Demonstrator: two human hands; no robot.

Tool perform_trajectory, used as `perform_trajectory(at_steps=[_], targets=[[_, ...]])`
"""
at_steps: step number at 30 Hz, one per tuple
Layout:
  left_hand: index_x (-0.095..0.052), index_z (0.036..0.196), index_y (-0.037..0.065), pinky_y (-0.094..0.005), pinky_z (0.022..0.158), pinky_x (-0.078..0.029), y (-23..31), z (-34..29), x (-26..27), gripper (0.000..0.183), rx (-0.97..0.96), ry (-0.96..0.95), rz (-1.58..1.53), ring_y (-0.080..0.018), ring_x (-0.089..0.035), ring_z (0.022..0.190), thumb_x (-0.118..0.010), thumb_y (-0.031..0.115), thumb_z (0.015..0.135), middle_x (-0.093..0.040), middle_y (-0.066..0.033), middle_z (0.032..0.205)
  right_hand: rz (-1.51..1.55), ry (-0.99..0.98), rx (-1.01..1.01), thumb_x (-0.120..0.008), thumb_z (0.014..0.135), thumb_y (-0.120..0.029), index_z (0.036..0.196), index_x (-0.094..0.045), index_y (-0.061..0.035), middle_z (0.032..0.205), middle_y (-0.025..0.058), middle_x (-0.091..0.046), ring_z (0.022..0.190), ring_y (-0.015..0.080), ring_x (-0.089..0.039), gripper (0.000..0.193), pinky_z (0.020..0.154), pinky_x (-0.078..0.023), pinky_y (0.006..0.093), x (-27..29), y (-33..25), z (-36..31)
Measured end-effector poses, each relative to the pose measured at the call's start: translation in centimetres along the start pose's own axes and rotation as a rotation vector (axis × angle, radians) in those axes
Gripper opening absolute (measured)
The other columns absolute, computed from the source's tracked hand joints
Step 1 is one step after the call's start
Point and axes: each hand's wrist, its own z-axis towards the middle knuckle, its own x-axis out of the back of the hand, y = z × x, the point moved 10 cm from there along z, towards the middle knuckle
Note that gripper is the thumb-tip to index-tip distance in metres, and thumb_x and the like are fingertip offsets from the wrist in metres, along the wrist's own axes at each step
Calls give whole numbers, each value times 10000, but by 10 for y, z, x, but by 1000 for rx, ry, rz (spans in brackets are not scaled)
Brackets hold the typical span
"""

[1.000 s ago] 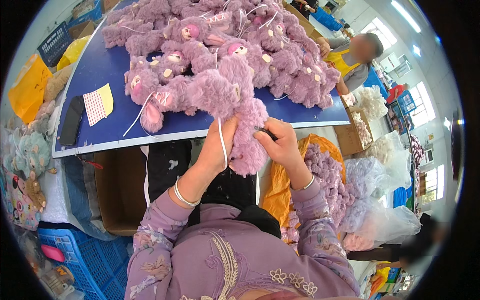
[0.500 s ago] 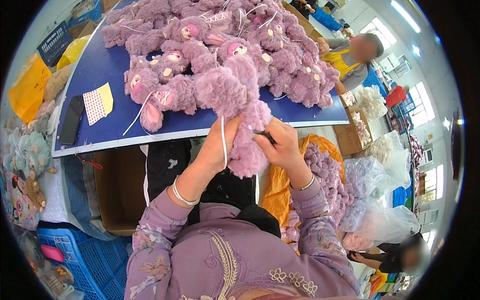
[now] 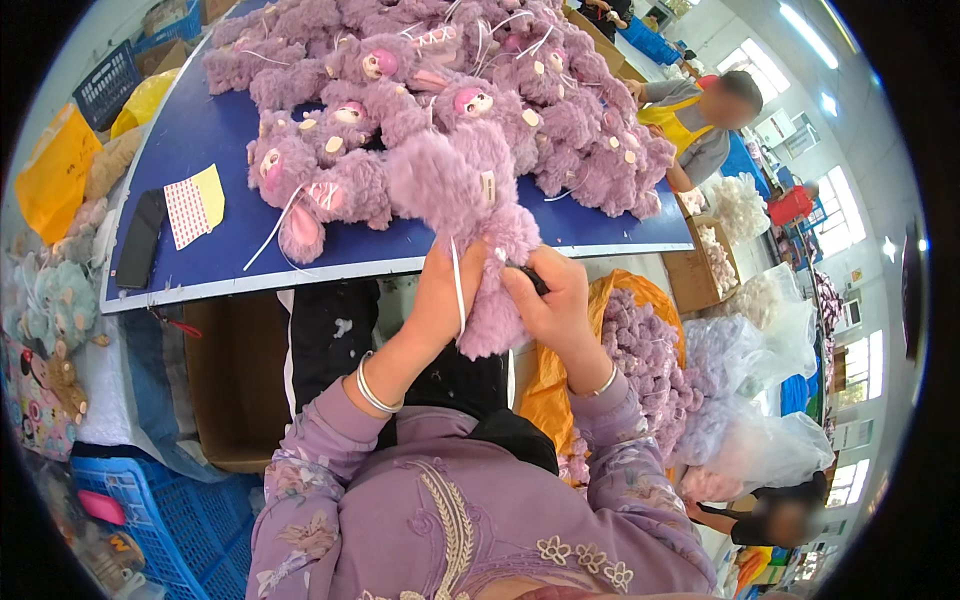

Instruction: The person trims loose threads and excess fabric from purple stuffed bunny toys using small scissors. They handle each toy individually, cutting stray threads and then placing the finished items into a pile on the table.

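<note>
At the near edge of the table I hold a fluffy mauve plush toy (image 3: 492, 325), its back partly toward me and a small pale label on it. My left hand (image 3: 437, 305) is closed round the toy's left side, and a white cord (image 3: 458, 280) hangs over that hand. On the other side, my right hand (image 3: 553, 308) grips a small black tool (image 3: 536, 280) against the fur. The tool's working end is hidden, so its kind does not show. Close beyond lie several similar plush toys (image 3: 350, 135), heaped, with pink faces and loose white cords.
The blue table (image 3: 200, 130) bears a dark phone (image 3: 140, 240) and a sticker sheet (image 3: 188, 212) at left. An orange sack (image 3: 550, 390) of mauve plush stands right of my legs. At lower left is a blue crate (image 3: 200, 520). A co-worker (image 3: 700, 125) sits across at right.
The toy's upper part has tipped slightly, and its pale label shows more fully. My right hand has shifted a little, and the black tool's tip has gone from sight.
</note>
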Motion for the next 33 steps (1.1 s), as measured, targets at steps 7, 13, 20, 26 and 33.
perform_trajectory(at_steps=[7,13,20,26,33], targets=[[-434,1331,-24,-315,929,-446,-23,11,3,410,267,-21,-460,-175,-556,1064,-461,209,995,-568,-119,1207,-60,-65,-143,-745,779,-135,844,-586,2,648,78,-504,546,163,-451,219,511,-374,280,12,8,8],[-475,1281,-41,-315,919,-446,-13,18,-2,377,116,-53,-277,-170,-556,1055,-467,202,993,-586,-111,1176,58,-26,-163,-735,788,-89,957,-636,-35,694,32,-524,584,114,-454,203,533,-366,235,24,-14,16],[-490,1264,-41,-305,911,-447,-2,19,-13,342,63,-116,-151,-164,-568,1030,-469,145,978,-610,-111,1132,-57,-129,-87,-707,802,-110,973,-621,-21,803,102,-558,689,240,-568,211,591,-447,329,12,-13,33],[-485,1269,-37,-297,906,-448,9,15,-17,337,34,-140,-53,-157,-566,1029,-478,134,979,-605,-99,1140,-143,-199,-127,-704,808,-120,901,-596,-2,746,70,-546,647,193,-517,185,581,-411,299,14,-4,31],[-478,1285,-30,-307,928,-442,-3,16,-24,362,99,-135,-147,-165,-558,1054,-456,185,995,-592,-98,1167,547,-217,-452,-679,870,-140,834,-562,-44,673,-68,-460,579,10,-399,156,505,-317,194,8,43,16]])
